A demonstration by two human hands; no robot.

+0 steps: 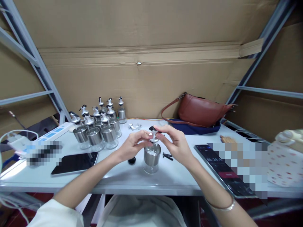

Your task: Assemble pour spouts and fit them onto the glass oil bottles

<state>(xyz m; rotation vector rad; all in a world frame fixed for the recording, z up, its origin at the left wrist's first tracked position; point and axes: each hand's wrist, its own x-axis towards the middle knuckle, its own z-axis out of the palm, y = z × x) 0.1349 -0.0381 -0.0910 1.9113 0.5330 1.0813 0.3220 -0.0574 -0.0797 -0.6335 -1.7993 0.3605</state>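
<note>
A glass bottle with a metal sleeve (pixel 152 156) stands upright on the table in front of me. At its mouth is a silver pourer top (pixel 154 138) with a black flap. My left hand (pixel 135 145) pinches the pourer top from the left side. From the right, the thumb and fingertips of my right hand (pixel 177 145) close on the black flap (pixel 153 129) at its upper end. A black round cap (pixel 132 160) lies left of the bottle, and small black pieces (pixel 168 156) lie to its right. Fingers partly cover the pourer top.
Several similar bottles with pourer tops (pixel 95 135) stand at the back left. Small pale parts (pixel 134 126) lie behind my left hand. A tablet (pixel 75 163) and power strip (pixel 50 137) are left; a brown bag (pixel 201 110) and large phone (pixel 220 167) are right.
</note>
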